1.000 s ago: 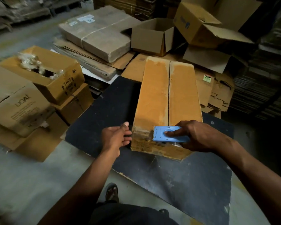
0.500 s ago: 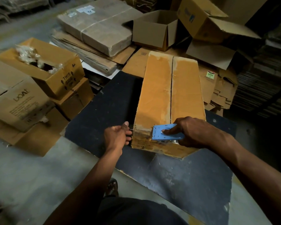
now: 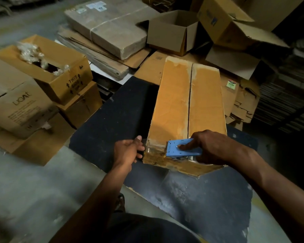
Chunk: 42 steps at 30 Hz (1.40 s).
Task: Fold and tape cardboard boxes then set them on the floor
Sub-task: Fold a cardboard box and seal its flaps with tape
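Dark matting (image 3: pixel 112 109) covers the work surface, and the long cardboard box (image 3: pixel 186 106) lies on it lengthwise, near end toward the person, presumably so the centre seam (image 3: pixel 190 102) between the two closed flaps runs straight away from the body. At that near end the right hand (image 3: pixel 216 148) grips a blue tape dispenser (image 3: pixel 182 149), fingers wrapped round its body and the forefinger laid flat along its top plate. The dispenser sits at the near top edge, just left of the seam; a short glossy strip appears to run leftward from it, though that is hard to confirm. The left hand (image 3: pixel 128 151) is at the near left corner, fingers curled, thumb raised against the box edge; it seems to pinch the tape end or brace the corner, and which cannot be determined. The seam shows no tape along its length, so sealing is judged barely begun. Beyond lie flattened cartons (image 3: pixel 109 30) and an open box (image 3: pixel 172 30) amid further cardboard stock.
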{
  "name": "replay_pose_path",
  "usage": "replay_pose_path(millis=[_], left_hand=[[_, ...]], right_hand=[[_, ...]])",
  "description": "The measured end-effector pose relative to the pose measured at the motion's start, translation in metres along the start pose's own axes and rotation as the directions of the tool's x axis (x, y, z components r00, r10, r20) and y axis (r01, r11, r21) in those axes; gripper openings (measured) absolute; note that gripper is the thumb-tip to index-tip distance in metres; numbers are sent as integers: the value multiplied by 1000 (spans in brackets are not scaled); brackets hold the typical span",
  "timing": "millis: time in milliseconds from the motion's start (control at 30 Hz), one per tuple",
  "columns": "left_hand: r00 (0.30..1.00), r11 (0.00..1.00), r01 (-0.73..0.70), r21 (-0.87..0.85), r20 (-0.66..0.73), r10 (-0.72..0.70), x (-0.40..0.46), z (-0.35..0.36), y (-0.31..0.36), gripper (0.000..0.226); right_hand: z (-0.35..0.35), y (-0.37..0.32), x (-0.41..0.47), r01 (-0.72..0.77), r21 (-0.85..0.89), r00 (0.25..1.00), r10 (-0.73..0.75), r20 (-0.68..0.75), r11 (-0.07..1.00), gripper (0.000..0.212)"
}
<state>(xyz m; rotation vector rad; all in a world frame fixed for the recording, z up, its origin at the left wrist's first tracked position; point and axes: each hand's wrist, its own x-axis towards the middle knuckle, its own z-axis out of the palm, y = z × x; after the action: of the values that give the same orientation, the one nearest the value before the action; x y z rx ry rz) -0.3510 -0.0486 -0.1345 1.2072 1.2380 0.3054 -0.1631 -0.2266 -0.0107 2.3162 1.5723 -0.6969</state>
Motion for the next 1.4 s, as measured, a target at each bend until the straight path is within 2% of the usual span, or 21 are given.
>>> replay_pose_path(millis=[200,333,400,467,533,567,600,633,667,700,733,767,800,833,867,900,933,1000,1033,1167,1400], left_hand=[[987,992,113,-49,121,-106,6,4,-9,38],[972,984,180,-5,154,-177,12,5,-4,42],[929,954,292,66,218,-299,13,1,-6,50],[843,902,417,116,321,-431,9,-3,-12,60],[780,873,475,110,407,-475,10,-5,-19,64],[771,862,496,107,403,-493,13,-4,-22,62],[792,864,493,104,358,-495,17,-3,-25,59],[846,888,449,101,271,-459,19,-4,-28,55],[920,929,345,134,147,-363,21,-5,-34,52],[984,963,170,209,20,-178,20,-8,-40,51],[993,944,-81,321,-52,103,16,-11,-43,50],[906,841,-372,393,-45,422,8,-11,-41,47],[735,657,-629,416,43,676,0,-9,-38,46],[520,412,-811,415,190,833,-2,-2,-35,53],[303,158,-905,396,338,891,0,7,-33,63],[137,-53,-922,384,449,883,9,16,-35,69],[15,-216,-897,385,517,856,22,25,-42,68],[-155,-420,-820,389,555,817,48,31,-52,52],[-203,-467,-793,391,554,808,58,31,-54,48],[-266,-533,-748,394,558,786,59,30,-51,47],[-235,-511,-766,390,570,787,53,28,-49,45]], right_hand=[[-4,-7,3,-21,-26,1000,21,7,999,62],[-3,-9,3,-16,-31,1000,17,2,999,63],[-3,-10,2,-22,-35,1000,22,-5,999,64],[-3,-12,1,-22,-51,1000,22,-9,998,64],[-5,-14,1,-23,-53,1000,24,1,998,63],[-7,-15,2,-28,-51,1000,28,8,998,62],[-9,-15,2,-31,-49,999,31,10,998,62],[-11,-16,2,-35,-50,999,35,10,998,62],[-12,-18,1,-41,-48,999,42,14,998,62],[-12,-20,0,-46,-48,999,48,24,998,63],[-13,-22,-1,-48,-55,998,50,29,997,63],[-13,-23,-1,-49,-62,998,51,32,997,62],[-14,-24,0,-50,-70,998,52,36,996,61],[-16,-25,0,-54,-80,998,57,38,995,60],[-17,-26,1,-61,-91,997,65,39,994,59],[-19,-27,2,-68,-103,997,72,40,992,58],[-20,-28,1,-73,-113,996,79,47,991,57],[-20,-28,0,-69,-117,994,78,75,991,58],[-20,-27,-1,-62,-119,994,72,84,991,59],[-19,-18,-11,-58,-83,992,67,109,995,64],[-11,-14,-21,-43,-125,995,53,82,991,65]])
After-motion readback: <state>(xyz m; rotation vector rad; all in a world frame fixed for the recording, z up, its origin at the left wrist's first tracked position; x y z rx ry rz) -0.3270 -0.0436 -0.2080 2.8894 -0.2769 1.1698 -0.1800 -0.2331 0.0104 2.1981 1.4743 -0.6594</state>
